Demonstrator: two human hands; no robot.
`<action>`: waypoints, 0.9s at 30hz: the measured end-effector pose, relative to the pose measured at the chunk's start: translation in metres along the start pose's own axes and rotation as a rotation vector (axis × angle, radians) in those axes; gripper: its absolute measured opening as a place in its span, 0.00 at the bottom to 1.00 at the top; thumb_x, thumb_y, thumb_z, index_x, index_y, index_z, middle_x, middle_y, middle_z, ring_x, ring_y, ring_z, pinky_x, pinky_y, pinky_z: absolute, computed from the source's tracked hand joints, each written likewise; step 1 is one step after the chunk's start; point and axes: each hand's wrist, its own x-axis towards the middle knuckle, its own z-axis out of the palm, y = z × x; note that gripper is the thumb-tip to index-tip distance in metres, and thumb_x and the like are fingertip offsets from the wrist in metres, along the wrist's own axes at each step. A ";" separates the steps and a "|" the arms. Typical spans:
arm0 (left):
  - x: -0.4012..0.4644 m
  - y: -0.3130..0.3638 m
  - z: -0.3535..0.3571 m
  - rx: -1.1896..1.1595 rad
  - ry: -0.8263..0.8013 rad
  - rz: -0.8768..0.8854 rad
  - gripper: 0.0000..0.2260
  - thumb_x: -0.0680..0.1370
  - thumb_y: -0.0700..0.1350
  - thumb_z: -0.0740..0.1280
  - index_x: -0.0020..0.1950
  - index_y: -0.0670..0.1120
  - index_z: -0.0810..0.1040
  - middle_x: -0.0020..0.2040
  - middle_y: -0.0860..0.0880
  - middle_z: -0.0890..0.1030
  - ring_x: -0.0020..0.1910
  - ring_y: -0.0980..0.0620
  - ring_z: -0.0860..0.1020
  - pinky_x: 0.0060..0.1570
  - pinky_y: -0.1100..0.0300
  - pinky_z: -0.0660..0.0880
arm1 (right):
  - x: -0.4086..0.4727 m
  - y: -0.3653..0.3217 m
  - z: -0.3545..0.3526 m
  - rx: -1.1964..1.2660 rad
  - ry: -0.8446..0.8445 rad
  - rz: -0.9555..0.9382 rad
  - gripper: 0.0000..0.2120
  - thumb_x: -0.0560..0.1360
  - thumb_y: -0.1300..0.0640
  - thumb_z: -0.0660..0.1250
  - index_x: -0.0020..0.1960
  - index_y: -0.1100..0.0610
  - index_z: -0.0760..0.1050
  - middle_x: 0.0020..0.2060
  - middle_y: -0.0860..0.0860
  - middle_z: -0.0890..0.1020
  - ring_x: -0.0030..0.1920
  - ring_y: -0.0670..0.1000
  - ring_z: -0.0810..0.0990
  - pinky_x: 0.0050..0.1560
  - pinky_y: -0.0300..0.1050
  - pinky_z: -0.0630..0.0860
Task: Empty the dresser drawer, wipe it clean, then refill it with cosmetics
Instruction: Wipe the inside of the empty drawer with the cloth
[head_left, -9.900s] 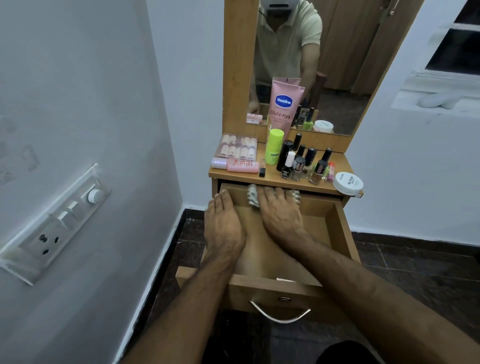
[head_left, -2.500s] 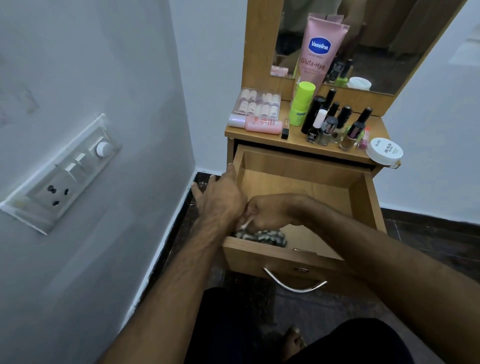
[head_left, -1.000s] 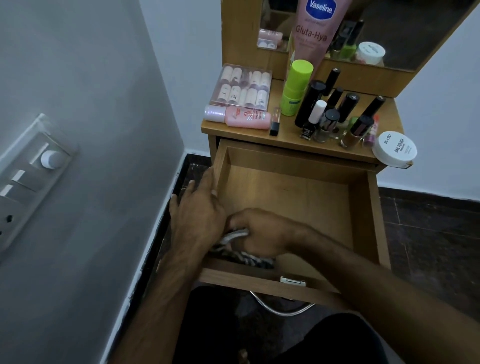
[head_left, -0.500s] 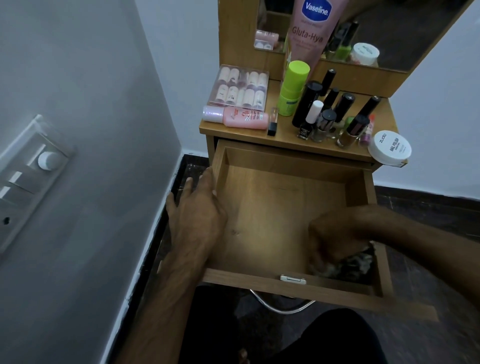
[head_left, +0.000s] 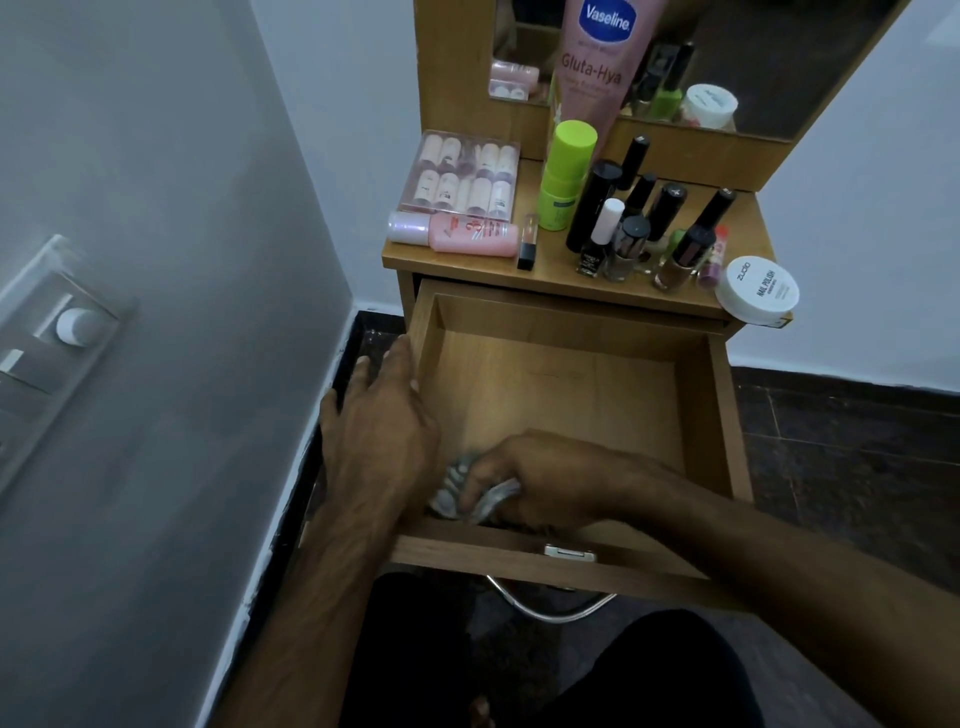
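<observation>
The wooden dresser drawer (head_left: 719, 415) is pulled out, its floor bare apart from a patterned grey cloth (head_left: 460, 493) in the near left corner. My right hand (head_left: 540, 480) grips that cloth against the drawer floor, beside the front panel. My left hand (head_left: 382, 421) rests on the drawer's left wall, fingers spread over the rim. On the dresser top (head_left: 550, 267) stand the cosmetics: a pink Vaseline tube (head_left: 597, 78), a green bottle (head_left: 563, 174), a lying pink bottle (head_left: 457, 234), a clear lipstick box (head_left: 462, 174), several nail polish bottles (head_left: 654, 234) and a white jar (head_left: 758, 291).
A grey wall with a switch panel (head_left: 52, 353) lies close on the left. The mirror (head_left: 753, 67) rises behind the dresser top. Dark tiled floor (head_left: 857, 467) spreads to the right. The drawer's metal handle (head_left: 545, 610) hangs over my dark-clothed legs.
My right hand has swept the cloth from the drawer's near right corner back to the near left corner. My left hand has stayed on the left wall.
</observation>
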 end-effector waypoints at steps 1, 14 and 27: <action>0.000 0.000 0.000 -0.002 -0.006 0.001 0.24 0.86 0.45 0.53 0.82 0.51 0.54 0.80 0.45 0.62 0.80 0.45 0.56 0.78 0.42 0.50 | -0.008 0.004 -0.003 0.016 -0.014 0.046 0.14 0.75 0.60 0.71 0.56 0.44 0.84 0.51 0.39 0.83 0.48 0.40 0.79 0.46 0.33 0.71; 0.002 -0.002 -0.001 -0.013 -0.020 0.017 0.24 0.86 0.45 0.53 0.82 0.50 0.55 0.80 0.42 0.61 0.80 0.43 0.57 0.77 0.42 0.53 | -0.063 0.028 -0.049 -0.321 -0.423 0.402 0.18 0.74 0.66 0.64 0.52 0.46 0.82 0.57 0.44 0.82 0.55 0.49 0.80 0.42 0.36 0.76; 0.003 -0.004 0.004 0.002 0.015 0.020 0.24 0.85 0.45 0.54 0.82 0.50 0.55 0.79 0.41 0.62 0.78 0.41 0.60 0.74 0.43 0.60 | -0.002 0.040 -0.016 -0.303 0.461 0.495 0.30 0.81 0.42 0.61 0.80 0.46 0.57 0.80 0.53 0.57 0.76 0.61 0.61 0.70 0.57 0.68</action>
